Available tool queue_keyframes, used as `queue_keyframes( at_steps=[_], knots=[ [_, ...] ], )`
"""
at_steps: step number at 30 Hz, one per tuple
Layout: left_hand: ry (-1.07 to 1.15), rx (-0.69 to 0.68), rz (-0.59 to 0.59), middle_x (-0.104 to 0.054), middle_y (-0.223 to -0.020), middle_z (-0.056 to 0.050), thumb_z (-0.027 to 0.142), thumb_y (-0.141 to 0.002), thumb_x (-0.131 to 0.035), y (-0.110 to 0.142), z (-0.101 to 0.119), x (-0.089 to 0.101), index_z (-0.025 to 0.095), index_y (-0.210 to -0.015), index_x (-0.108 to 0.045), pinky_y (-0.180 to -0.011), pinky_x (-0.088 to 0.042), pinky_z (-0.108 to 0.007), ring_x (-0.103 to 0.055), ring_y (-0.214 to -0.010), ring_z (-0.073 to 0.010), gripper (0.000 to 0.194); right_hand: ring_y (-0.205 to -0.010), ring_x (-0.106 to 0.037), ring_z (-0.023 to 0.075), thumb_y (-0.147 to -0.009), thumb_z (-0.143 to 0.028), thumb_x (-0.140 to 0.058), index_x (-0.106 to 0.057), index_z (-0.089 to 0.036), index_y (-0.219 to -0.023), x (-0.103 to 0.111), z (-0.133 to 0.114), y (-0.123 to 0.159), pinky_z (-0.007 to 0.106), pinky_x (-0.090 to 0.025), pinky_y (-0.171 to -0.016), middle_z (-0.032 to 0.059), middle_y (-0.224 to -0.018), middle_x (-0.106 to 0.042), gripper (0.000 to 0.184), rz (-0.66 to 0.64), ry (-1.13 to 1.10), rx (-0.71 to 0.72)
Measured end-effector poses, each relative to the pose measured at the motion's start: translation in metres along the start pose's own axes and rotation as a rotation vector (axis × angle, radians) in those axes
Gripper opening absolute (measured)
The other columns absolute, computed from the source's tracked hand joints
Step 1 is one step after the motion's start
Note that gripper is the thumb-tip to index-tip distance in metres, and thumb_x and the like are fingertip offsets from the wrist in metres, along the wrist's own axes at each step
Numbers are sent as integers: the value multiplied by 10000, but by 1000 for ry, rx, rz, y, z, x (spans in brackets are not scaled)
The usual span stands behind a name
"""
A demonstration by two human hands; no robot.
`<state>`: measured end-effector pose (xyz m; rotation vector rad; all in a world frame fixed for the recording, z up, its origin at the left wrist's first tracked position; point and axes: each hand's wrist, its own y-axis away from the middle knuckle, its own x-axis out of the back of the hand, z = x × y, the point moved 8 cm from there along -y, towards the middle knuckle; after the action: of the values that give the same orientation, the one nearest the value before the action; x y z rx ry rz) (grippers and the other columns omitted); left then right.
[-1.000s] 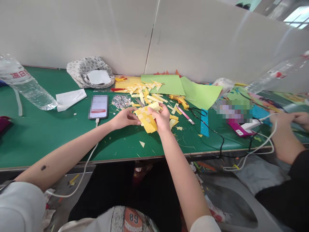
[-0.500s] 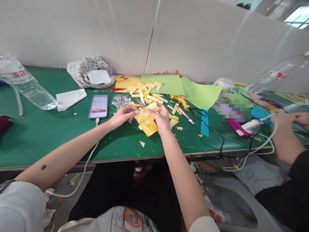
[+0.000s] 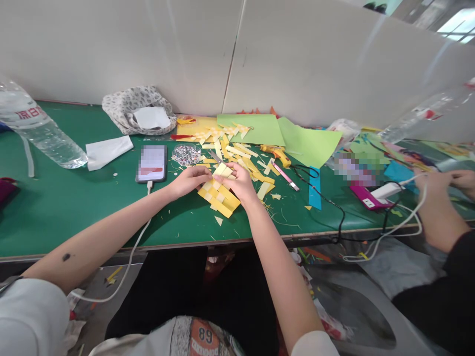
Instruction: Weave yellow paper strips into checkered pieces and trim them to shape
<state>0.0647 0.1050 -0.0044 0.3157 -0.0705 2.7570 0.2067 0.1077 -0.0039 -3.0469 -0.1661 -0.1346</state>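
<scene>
A woven piece of yellow and pale cream paper strips (image 3: 221,199) is held tilted just above the green table, its lower corner toward me. My right hand (image 3: 238,182) is closed on its upper right part, thumb on the top face and fingers behind. At the upper left edge, my left hand (image 3: 192,181) has its fingers bent together against the paper; their tips are partly hidden. Scissors (image 3: 215,156) lie just beyond the piece, their handles covered. Loose yellow paper strips (image 3: 243,151) are heaped behind my hands.
A phone on a white cable (image 3: 151,164) and a bag of small beads (image 3: 186,155) lie left. Rightward are a pink craft knife (image 3: 285,176), a yellow glue gun (image 3: 276,155) and a power strip (image 3: 365,198). Another person's hands (image 3: 441,183) are at far right.
The woven paper has turned and dropped slightly, its lower corner now nearer the table's front edge. My left fingers have curled in, and my right hand has moved a little left.
</scene>
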Motion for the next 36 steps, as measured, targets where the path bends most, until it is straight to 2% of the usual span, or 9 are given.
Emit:
queue_keyframes(
  at_steps=[3, 7, 17, 30, 33, 36],
  knots=[
    [2, 6, 4, -560, -759, -13, 309, -744, -572, 1, 2, -1, 199, -740, -622, -555, -433, -220, -529, -702, -140, 121, -785, -632, 174, -579, -359, -764, -611, -214, -920, 0, -3, 1, 302, -501, -683, 25, -876, -679, 401, -3, 6, 7],
    [-5, 26, 6, -540, -722, -6, 343, -749, -561, 2, 2, -3, 196, -704, -609, -540, -426, -224, -515, -671, -138, 162, -684, -592, 138, -614, -392, -733, -612, -212, -792, -3, -6, 2, 270, -470, -624, -3, -773, -649, 280, -30, 14, 15],
    [73, 58, -5, -510, -657, 10, 292, -720, -560, 2, -4, -6, 195, -674, -573, -529, -413, -228, -505, -616, -129, 108, -612, -555, 126, -598, -415, -745, -592, -211, -729, -7, -6, 4, 262, -438, -575, -18, -710, -621, 286, -70, -12, 5],
    [145, 83, -12, -490, -621, 12, 247, -682, -559, 4, 1, -8, 197, -642, -549, -514, -402, -242, -500, -600, -135, 65, -627, -561, 133, -592, -420, -749, -595, -209, -725, -7, -8, 4, 268, -445, -577, -13, -713, -625, 293, -47, -12, -9],
    [108, 76, -19, -512, -641, 6, 274, -703, -578, 5, 1, -8, 198, -662, -584, -525, -389, -251, -499, -607, -134, 86, -610, -557, 127, -597, -404, -750, -595, -210, -719, -7, -8, 4, 273, -441, -580, -17, -700, -620, 277, -51, -17, -12],
    [-20, 30, -45, -453, -578, 22, 294, -689, -643, 6, 3, -9, 197, -603, -572, -483, -301, -257, -416, -520, -109, 147, -599, -555, 125, -609, -414, -741, -594, -209, -720, -6, -8, 5, 274, -443, -581, -20, -685, -615, 275, -46, -13, 7]
  ],
)
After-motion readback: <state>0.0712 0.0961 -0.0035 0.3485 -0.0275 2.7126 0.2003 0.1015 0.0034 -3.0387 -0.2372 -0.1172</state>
